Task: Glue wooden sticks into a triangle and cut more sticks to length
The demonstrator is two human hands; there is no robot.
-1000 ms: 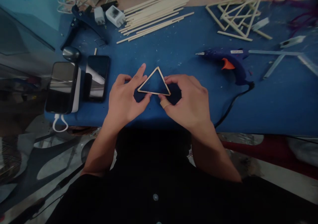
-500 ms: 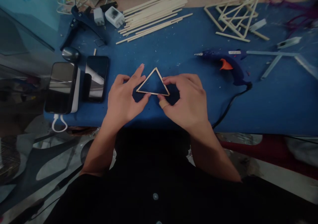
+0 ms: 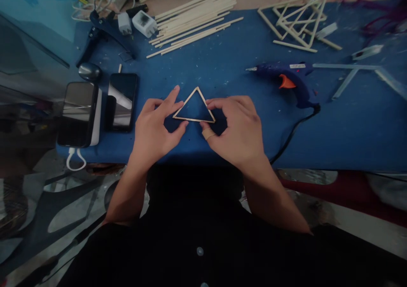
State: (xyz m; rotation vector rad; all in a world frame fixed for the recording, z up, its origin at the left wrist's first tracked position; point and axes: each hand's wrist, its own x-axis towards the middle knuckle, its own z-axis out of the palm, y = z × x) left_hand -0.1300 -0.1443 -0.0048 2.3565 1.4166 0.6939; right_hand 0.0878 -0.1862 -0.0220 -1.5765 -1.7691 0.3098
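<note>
The little wooden triangle sits between both hands on the blue table: the right hand pinches its right corner with finger and thumb, while the left hand is by its left corner, but I can't tell if it grips. The table's front edge is near, and a wide blue stretch reaches to the thin sticks. One tip points away from the person, the bottom side runs left to right, and no side looks much longer.

Clearance about the wooden triangle
Bench open beyond its apex up to the wooden sticks; left side blocked by left hand, then smartphone; right side by right hand, then glue gun.
</note>
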